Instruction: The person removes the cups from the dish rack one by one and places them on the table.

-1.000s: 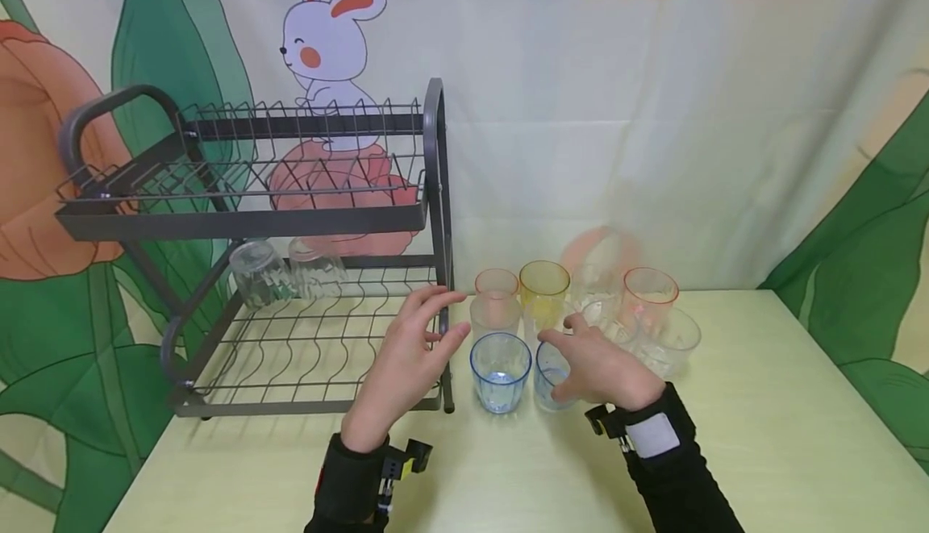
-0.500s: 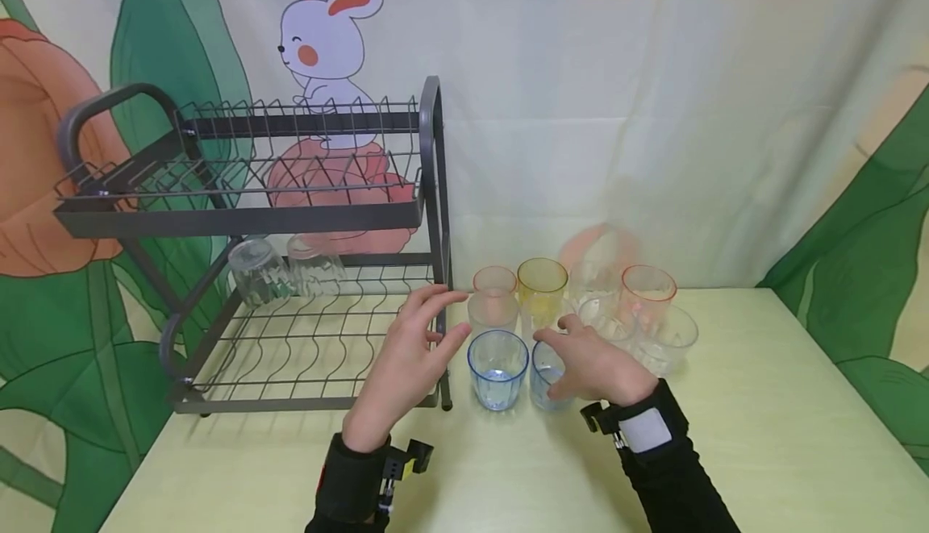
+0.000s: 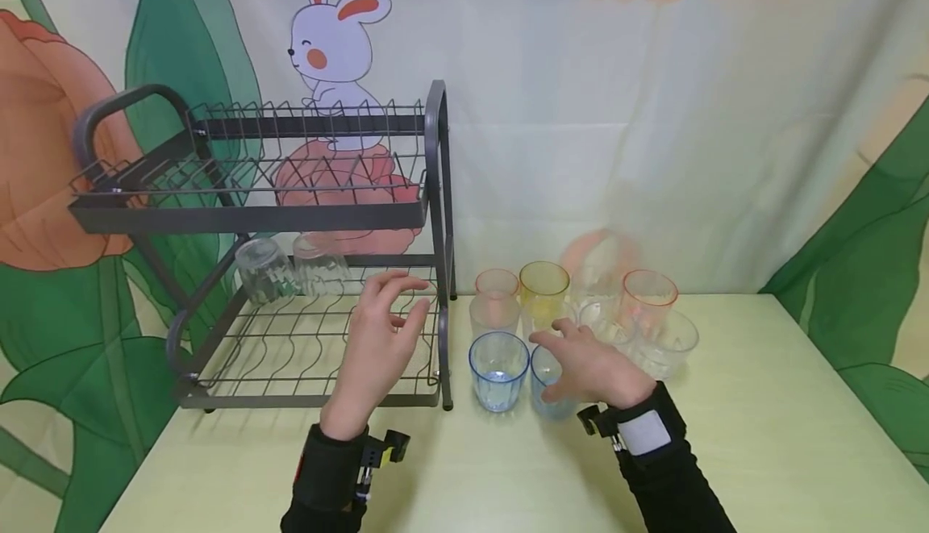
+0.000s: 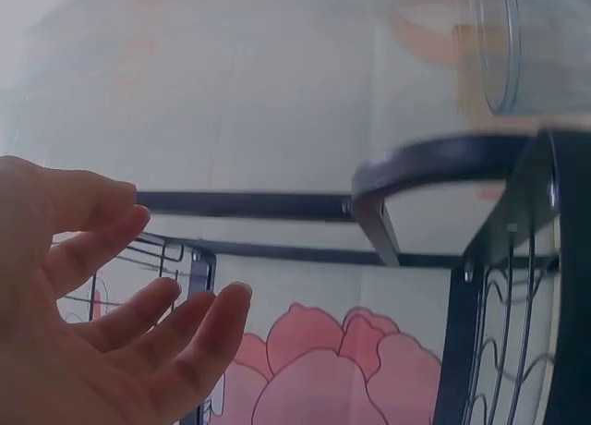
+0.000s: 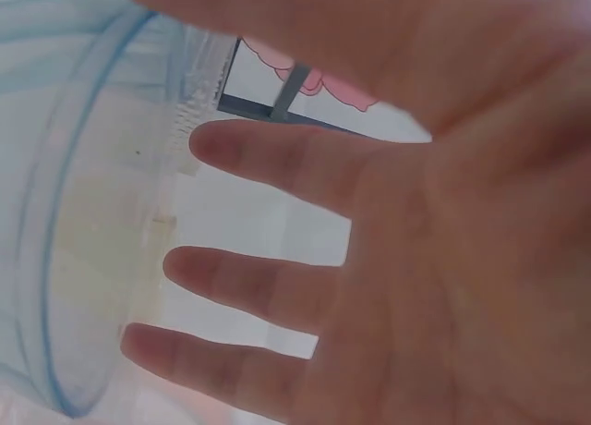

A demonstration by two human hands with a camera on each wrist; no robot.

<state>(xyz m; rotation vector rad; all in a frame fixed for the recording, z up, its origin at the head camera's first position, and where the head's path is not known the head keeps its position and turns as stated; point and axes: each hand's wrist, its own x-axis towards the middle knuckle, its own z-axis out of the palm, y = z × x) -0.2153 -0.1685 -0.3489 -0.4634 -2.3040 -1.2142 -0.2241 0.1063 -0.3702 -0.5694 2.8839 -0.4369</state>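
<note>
Two blue-tinted glasses stand upright at the front of a group of glasses in the head view: a left blue glass (image 3: pixel 499 372) and a right blue glass (image 3: pixel 548 386). My right hand (image 3: pixel 597 365) is spread at the right blue glass and covers part of its rim. In the right wrist view its fingers (image 5: pixel 268 291) stretch toward the rim of a blue glass (image 5: pixel 55 212); contact is unclear. My left hand (image 3: pixel 377 347) hovers before the right side of the dish rack (image 3: pixel 254 218), fingers loosely bent, holding nothing.
Behind the blue glasses stand a yellow glass (image 3: pixel 544 287), a pink-rimmed glass (image 3: pixel 497 295), a red-rimmed glass (image 3: pixel 650 295) and clear glasses (image 3: pixel 668 343). On the rack's lower tier, two clear glasses (image 3: pixel 267 271) stand upside down. A printed curtain (image 3: pixel 544 154) hangs behind the table (image 3: pixel 762 420).
My left hand has moved left, away from the glasses and in front of the rack. The right hand stays at the right blue glass. The head view has shifted slightly.
</note>
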